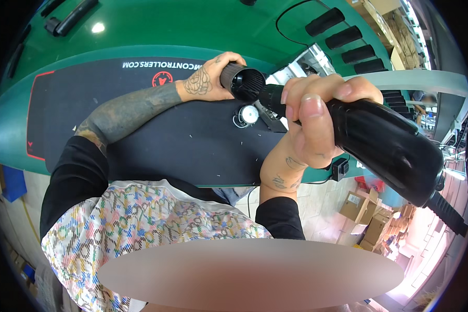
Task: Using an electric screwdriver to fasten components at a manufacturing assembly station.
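My left hand (208, 80), at the end of a tattooed forearm, is closed round a dark hollow cylinder (244, 84) with a ribbed inside. Its open end faces right. My right hand (317, 114) grips a black corded electric screwdriver (385, 140), whose ribbed nose (271, 99) points at the cylinder's mouth. The bit's tip is too small to make out, so I cannot tell whether it touches. Just below the cylinder a small round white-faced part (248, 115) with a wire loop lies on the black mat (166, 138). Beside it is a dark angular piece (273, 122).
Several black cylinders (343, 37) stand in a row on the green table at the upper right. Black tubular parts (70, 21) lie at the far left. A clear-and-white case (317, 61) sits behind my right hand. Cardboard boxes (361, 208) are on the floor.
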